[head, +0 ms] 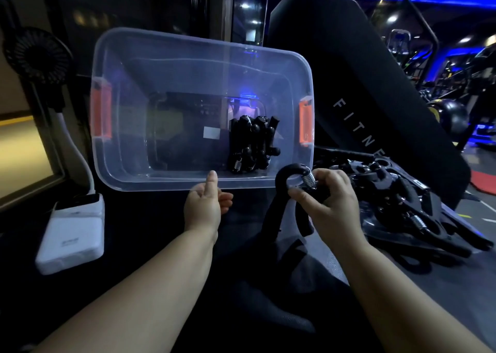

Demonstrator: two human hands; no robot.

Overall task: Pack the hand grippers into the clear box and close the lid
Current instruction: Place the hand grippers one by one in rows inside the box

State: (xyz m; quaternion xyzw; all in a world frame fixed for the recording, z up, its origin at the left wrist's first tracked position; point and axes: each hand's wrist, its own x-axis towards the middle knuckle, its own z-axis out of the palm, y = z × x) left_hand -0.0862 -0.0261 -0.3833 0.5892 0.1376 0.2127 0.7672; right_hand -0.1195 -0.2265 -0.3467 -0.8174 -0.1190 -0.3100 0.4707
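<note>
Right hand (326,205) gripped a hand gripper (281,176) by its spring just before the clear box (161,185), left hand (206,205) empty, loosely curled at the rim; I feared the dangling handles would snag that rim.

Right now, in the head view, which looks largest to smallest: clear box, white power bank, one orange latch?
1. clear box
2. white power bank, though it lies nearer the camera
3. orange latch
</note>
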